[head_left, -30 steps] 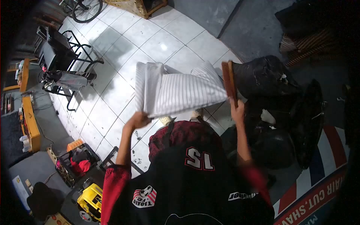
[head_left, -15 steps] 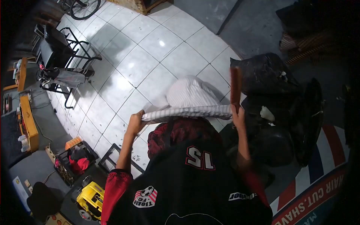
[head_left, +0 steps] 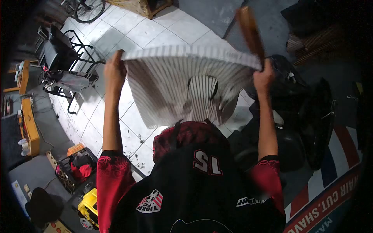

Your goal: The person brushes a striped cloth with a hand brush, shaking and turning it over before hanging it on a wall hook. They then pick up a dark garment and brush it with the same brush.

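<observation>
A striped white cloth [head_left: 163, 83] hangs spread between my raised arms, above the tiled floor. My left hand [head_left: 115, 70] is closed on its left corner. At the right corner, my right hand [head_left: 264, 77] grips the cloth together with a brown wooden brush [head_left: 251, 31], which points up and is blurred by motion. The cloth's upper edge runs nearly straight from hand to hand, and its lower part billows down toward my waist.
A black chair frame [head_left: 60, 48] stands at the left, with a bicycle [head_left: 88, 9] behind it. Lower left are a crate [head_left: 77, 167] and a yellow toy car [head_left: 89, 206]. Black bags [head_left: 278, 81] and a barber sign [head_left: 330, 194] lie right. Hair clippings dot the floor tiles [head_left: 155, 37].
Both hands have moved up and farther apart, carrying the cloth with them. The cloth, bunched and low before, is now opened out. The brush has risen and tilted.
</observation>
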The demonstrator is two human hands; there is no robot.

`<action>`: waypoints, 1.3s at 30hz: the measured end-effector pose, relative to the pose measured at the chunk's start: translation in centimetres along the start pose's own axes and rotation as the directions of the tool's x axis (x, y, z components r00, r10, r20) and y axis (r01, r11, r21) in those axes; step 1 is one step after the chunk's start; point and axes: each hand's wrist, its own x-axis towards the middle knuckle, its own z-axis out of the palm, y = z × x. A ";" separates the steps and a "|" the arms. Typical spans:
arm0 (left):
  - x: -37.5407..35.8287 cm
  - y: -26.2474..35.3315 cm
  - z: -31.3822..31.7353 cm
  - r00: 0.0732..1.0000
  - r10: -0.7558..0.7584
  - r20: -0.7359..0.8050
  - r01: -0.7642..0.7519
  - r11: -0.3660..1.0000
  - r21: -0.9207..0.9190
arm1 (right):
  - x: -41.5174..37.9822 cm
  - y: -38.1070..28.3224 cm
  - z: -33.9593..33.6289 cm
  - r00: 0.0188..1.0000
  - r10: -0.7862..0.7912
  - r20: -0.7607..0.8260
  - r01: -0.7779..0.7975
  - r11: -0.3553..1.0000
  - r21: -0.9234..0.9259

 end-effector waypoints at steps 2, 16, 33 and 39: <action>0.4 2.0 -2.5 0.972 0.055 -0.227 -0.046 0.998 0.044 | 0.7 -1.2 -2.4 0.972 -0.052 -0.231 0.045 0.998 -0.034; -23.6 -0.9 2.5 0.288 -0.257 0.923 0.563 0.825 0.054 | -26.3 8.1 5.8 0.391 0.230 0.891 -0.371 0.925 -0.076; -8.6 -0.6 -0.8 0.998 -0.070 0.004 0.070 0.992 -0.103 | -9.1 0.2 -3.9 0.856 0.354 0.378 -0.434 0.888 0.151; -8.1 -0.5 -0.9 0.988 -0.146 -0.052 0.139 0.983 -0.118 | -10.0 0.9 -3.3 0.994 0.038 0.102 -0.041 0.999 0.023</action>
